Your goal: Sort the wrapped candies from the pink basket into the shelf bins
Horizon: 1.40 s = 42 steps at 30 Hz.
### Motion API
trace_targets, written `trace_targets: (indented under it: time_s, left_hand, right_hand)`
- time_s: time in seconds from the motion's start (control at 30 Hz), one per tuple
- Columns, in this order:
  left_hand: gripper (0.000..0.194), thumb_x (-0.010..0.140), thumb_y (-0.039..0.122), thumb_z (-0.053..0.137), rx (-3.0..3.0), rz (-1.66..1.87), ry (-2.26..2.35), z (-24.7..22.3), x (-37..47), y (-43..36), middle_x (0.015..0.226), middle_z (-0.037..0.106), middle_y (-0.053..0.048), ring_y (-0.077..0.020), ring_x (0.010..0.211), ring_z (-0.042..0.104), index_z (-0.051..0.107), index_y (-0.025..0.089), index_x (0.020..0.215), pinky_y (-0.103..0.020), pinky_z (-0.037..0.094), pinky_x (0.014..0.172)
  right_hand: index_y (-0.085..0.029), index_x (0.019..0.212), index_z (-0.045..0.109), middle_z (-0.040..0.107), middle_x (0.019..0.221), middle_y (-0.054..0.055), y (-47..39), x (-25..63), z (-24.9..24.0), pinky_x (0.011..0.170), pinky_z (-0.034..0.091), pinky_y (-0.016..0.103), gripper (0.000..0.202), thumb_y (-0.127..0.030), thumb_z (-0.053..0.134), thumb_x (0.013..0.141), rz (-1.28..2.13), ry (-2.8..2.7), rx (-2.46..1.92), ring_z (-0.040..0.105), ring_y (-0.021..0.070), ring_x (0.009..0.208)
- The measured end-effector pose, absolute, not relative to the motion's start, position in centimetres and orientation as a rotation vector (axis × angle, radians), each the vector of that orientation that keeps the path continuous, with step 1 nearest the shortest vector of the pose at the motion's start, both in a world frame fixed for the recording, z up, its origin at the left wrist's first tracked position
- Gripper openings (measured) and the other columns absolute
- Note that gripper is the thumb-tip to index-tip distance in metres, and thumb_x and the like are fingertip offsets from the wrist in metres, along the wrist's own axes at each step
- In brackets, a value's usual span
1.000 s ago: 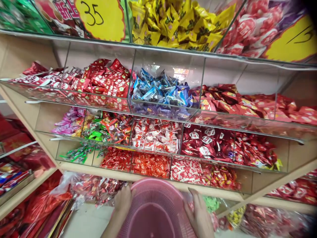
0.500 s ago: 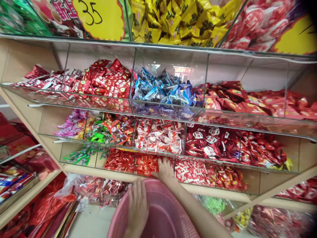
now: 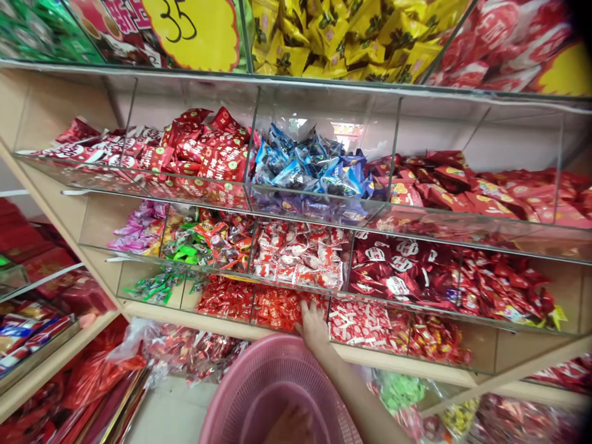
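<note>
My right hand [image 3: 314, 325] reaches into the lowest shelf row, its fingertips at the right side of a compartment of small red-orange wrapped candies [image 3: 276, 308]. Its fingers are a little apart, and nothing shows in them. Below it stands a pink plastic basket [image 3: 231, 394] with slotted walls. Down inside the basket is my left hand [image 3: 291, 425], dim and partly cut off by the bottom edge; its fingers look spread, with no object visible in them. The right forearm passes over the basket's right rim.
Clear dividers split the shelves of wrapped candy. White-and-red candies [image 3: 359, 322] lie right of my right hand, blue packets [image 3: 305, 163] higher up. A yellow price sign [image 3: 197, 34] hangs at the top. Bagged candies [image 3: 203, 354] and red packages [image 3: 92, 382] sit low on the left.
My left hand has moved from above the basket's left rim down into the basket. My right hand has shifted slightly, its fingers less spread. The view has shifted a little.
</note>
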State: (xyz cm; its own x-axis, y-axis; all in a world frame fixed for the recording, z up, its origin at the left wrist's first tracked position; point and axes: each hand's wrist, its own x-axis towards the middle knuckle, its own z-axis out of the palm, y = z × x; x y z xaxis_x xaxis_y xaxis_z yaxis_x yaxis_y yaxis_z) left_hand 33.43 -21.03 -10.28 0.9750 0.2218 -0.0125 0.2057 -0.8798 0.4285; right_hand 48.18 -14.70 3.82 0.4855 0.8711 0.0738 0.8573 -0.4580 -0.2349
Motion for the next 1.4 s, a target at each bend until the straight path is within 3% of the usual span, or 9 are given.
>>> trace_targets:
  time_s: [0.17,0.33,0.53,0.7,0.8,0.9,1.03,1.3,1.4]
  left_hand:
    - [0.036,0.087,0.025,0.027,2.452,0.613,1.143,-0.1,30.3,-14.7,0.092,0.064,-0.005,-0.0185,0.089,0.054,0.062,0.02,0.09,-0.035,0.04,0.087]
    - [0.032,0.085,0.026,0.031,2.336,0.723,1.602,2.1,28.2,-12.1,0.101,0.062,-0.006,-0.0203,0.097,0.05,0.06,0.019,0.096,-0.032,0.037,0.087]
    - [0.037,0.082,0.023,0.034,2.439,0.366,1.608,0.6,28.5,-13.3,0.109,0.06,-0.007,-0.0198,0.097,0.054,0.054,0.021,0.113,-0.033,0.034,0.086]
    - [0.038,0.083,0.024,0.033,2.405,0.475,1.566,0.3,28.5,-13.0,0.111,0.059,-0.008,-0.0212,0.101,0.052,0.053,0.019,0.114,-0.036,0.035,0.089]
    - [0.037,0.085,0.027,0.03,2.276,0.777,1.404,0.3,28.9,-13.3,0.117,0.055,-0.007,-0.019,0.11,0.047,0.054,0.018,0.111,-0.034,0.034,0.096]
    - [0.037,0.087,0.033,0.026,2.043,0.901,1.157,0.6,30.1,-14.5,0.115,0.056,-0.006,-0.0157,0.109,0.048,0.056,0.019,0.105,-0.029,0.037,0.095]
    - [0.04,0.089,0.037,0.024,1.828,0.764,1.034,0.2,31.7,-16.3,0.113,0.059,-0.005,-0.0132,0.104,0.053,0.053,0.019,0.109,-0.025,0.042,0.091]
    - [0.037,0.079,0.03,0.046,1.751,0.531,0.987,-2.4,32.5,-16.5,0.119,0.056,-0.007,-0.0142,0.11,0.05,0.051,0.016,0.113,-0.025,0.039,0.095]
    - [0.036,0.078,0.025,0.046,1.555,0.389,0.988,-2.3,32.4,-16.5,0.115,0.058,-0.008,-0.0141,0.097,0.057,0.051,0.018,0.113,-0.024,0.049,0.076]
  right_hand:
    - [-0.017,0.121,0.043,0.041,0.124,0.016,-15.1,48.6,3.8,0.081,0.041,0.036,0.046,-0.02,0.053,0.076,0.144,-1.488,-2.447,0.044,0.0297,0.109]
    - [-0.015,0.124,0.04,0.045,0.121,0.016,-15.1,48.5,4.4,0.082,0.039,0.035,0.055,-0.013,0.056,0.072,0.213,-1.492,-2.476,0.045,0.0299,0.108]
    - [-0.013,0.115,0.047,0.045,0.119,0.015,-15.8,48.9,4.6,0.086,0.037,0.032,0.038,-0.012,0.046,0.077,0.14,-1.486,-2.317,0.046,0.0244,0.106]
    - [-0.017,0.107,0.051,0.049,0.111,0.011,-16.6,49.5,5.4,0.091,0.036,0.035,0.028,-0.02,0.046,0.08,0.13,-1.352,-1.982,0.045,0.0234,0.106]
    - [-0.019,0.102,0.053,0.053,0.105,0.008,-17.9,48.2,5.7,0.086,0.041,0.036,0.03,-0.033,0.056,0.075,0.365,-1.109,-1.656,0.052,0.0215,0.096]
    - [-0.021,0.103,0.052,0.059,0.092,0.003,-19.8,45.6,4.3,0.061,0.048,0.029,0.039,-0.041,0.061,0.071,0.918,-0.675,-1.288,0.057,0.0148,0.07]
    - [-0.018,0.087,0.06,0.063,0.082,0.0,-21.7,42.7,-0.1,0.057,0.047,0.019,0.03,-0.029,0.072,0.062,1.34,-0.171,-0.92,0.057,0.0087,0.065]
    - [-0.018,0.082,0.061,0.065,0.075,-0.002,-21.8,42.8,-6.5,0.057,0.048,0.015,0.019,-0.023,0.069,0.065,1.415,0.112,-0.81,0.059,0.0067,0.062]
    - [-0.019,0.079,0.06,0.066,0.076,-0.002,-21.9,43.0,-7.1,0.057,0.048,0.016,0.017,-0.025,0.069,0.066,1.384,0.123,-0.868,0.059,0.0073,0.063]
